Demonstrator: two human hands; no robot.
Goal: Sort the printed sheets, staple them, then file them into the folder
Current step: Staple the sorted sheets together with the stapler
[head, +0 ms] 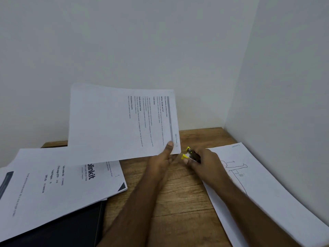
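While the left hand (164,157) pinches a raised sheet (122,122), the right hand (204,163) grips a stapler (191,155).

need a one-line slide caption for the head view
Left hand lifts printed sheets by a corner while right hand brings a yellow stapler toward it.

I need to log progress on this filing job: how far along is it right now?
Early to midway. Done: sheets seem sorted into groups, a pile at left and a drawing sheet at right. In hand: the left hand pinches the "Section 1" sheets by a corner, while the right hand brings a yellow stapler to it. Left: stapling, then filing into the dark folder, under the pile.
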